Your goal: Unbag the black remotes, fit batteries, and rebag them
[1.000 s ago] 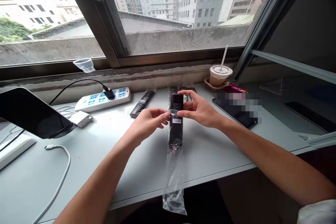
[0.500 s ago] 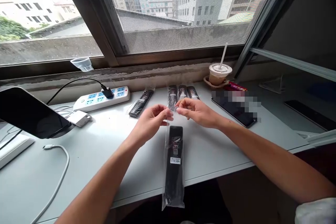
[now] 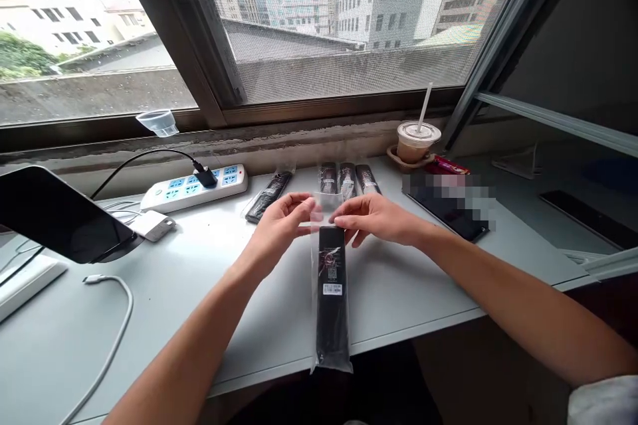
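Observation:
A clear plastic bag [image 3: 326, 201] hangs upright between my hands, its top flap above a long, flat black package [image 3: 330, 325] inside. That package carries small print, a square code and a white barcode label [image 3: 332, 289]. At the bag's upper left edge, my left hand [image 3: 286, 222] has its fingers curled around the film. From the other side my right hand [image 3: 376, 219] pinches the film just above the package's top end, other fingers behind it. The bag's lower end reaches past the desk's front edge.
Three similar wrapped black packages [image 3: 347, 180] lie at the back, another [image 3: 269, 196] left of them. A power strip [image 3: 194, 189], phone [image 3: 64, 216] and white cable [image 3: 124, 319] are on the left. A lidded drink cup [image 3: 417, 139] and dark tablet [image 3: 443, 209] are on the right.
The bag and package have risen slightly, and the top flap now stands up flatter. My right hand has shifted down to the film just above the package; my left has moved slightly left.

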A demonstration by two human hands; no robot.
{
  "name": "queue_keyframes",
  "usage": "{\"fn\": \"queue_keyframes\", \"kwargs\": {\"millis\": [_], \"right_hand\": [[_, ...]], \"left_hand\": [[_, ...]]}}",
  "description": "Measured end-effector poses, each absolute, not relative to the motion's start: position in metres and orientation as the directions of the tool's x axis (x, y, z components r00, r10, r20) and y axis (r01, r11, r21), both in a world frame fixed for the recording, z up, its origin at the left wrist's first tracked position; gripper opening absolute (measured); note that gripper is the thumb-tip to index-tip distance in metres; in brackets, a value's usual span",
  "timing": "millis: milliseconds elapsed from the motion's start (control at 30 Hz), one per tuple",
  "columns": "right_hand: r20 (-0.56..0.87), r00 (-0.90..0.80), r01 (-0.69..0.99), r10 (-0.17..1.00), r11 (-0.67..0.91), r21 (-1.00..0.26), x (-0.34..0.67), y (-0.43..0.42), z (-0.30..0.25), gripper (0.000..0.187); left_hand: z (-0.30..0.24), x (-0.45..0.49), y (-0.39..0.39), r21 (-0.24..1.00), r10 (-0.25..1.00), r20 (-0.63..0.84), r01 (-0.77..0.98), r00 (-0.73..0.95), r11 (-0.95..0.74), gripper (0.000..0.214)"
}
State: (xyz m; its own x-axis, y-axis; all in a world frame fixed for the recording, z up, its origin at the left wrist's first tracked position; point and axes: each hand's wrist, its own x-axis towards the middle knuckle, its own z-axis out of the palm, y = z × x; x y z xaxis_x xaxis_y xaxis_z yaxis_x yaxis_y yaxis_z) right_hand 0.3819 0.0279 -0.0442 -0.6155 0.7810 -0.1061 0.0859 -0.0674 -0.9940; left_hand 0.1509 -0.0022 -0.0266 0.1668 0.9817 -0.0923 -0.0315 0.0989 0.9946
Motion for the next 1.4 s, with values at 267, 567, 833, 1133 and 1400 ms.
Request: {"fn": "queue_keyframes", "kwargs": {"millis": [267,567,833,1133,1400], "right_hand": [[-0.039,-0.536,-0.002,0.843,-0.047,-0.999,0.384,0.029,-0.042,0.040],[0.054,-0.452,-0.136,0.891,-0.010,-0.991,0.383,0.034,-0.047,0.016],[0.064,-0.453,-0.056,0.889,0.043,-0.997,0.380,0.028,-0.045,0.041],[0.060,-0.410,-0.004,0.910,0.064,-0.998,0.380,0.032,-0.048,0.037],[0.134,-0.261,0.004,0.956,0.139,-0.990,0.390,0.040,-0.039,0.025]], "left_hand": [[-0.030,0.142,0.000,0.991,0.934,-0.135,0.028,0.330,0.134,0.039],[-0.027,0.143,0.000,0.991,0.936,-0.107,-0.045,0.336,0.129,0.019],[-0.029,0.155,-0.009,0.993,0.941,-0.113,0.052,0.320,0.102,0.044],[-0.028,0.146,0.001,0.989,0.946,-0.100,0.134,0.309,0.061,0.051],[-0.039,0.130,0.061,0.939,1.000,-0.025,0.344,0.002,0.023,0.060]]}}
